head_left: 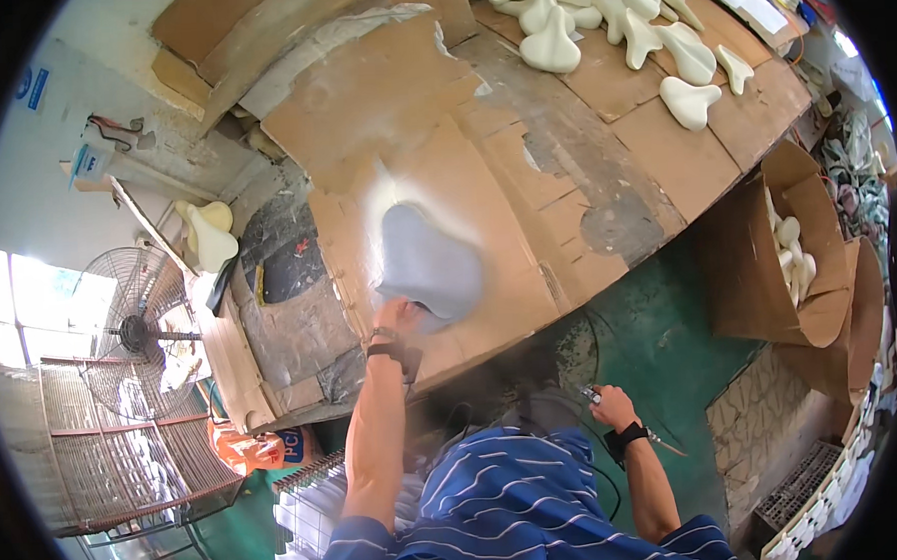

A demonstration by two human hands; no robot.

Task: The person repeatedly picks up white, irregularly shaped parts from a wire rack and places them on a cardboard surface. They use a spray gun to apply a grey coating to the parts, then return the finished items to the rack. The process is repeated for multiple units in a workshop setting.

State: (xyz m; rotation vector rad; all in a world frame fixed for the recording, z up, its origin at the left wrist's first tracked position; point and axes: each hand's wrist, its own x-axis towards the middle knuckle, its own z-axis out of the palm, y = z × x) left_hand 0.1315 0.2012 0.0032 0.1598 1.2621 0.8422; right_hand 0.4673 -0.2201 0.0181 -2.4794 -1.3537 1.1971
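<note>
On the cardboard-covered table lies a grey bicycle saddle pad [429,256], its narrow nose pointing away from me. My left hand [400,319] is closed on its near left edge, the fingertips partly hidden against the pad. Whitish haze and pale residue surround the pad on the cardboard. To the right of my body, below the table's edge, my right hand [614,410] is wrapped around a small metal spray gun [588,394]. A thin hose shows near that hand.
Several cream saddle pads [637,21] are heaped at the table's far right. Cardboard boxes [753,257], one with more pads inside, stand right of the table. A large fan [136,334] is at the left, near a rack holding pale pieces [313,511]. Cream pads [206,235] lie at the left edge.
</note>
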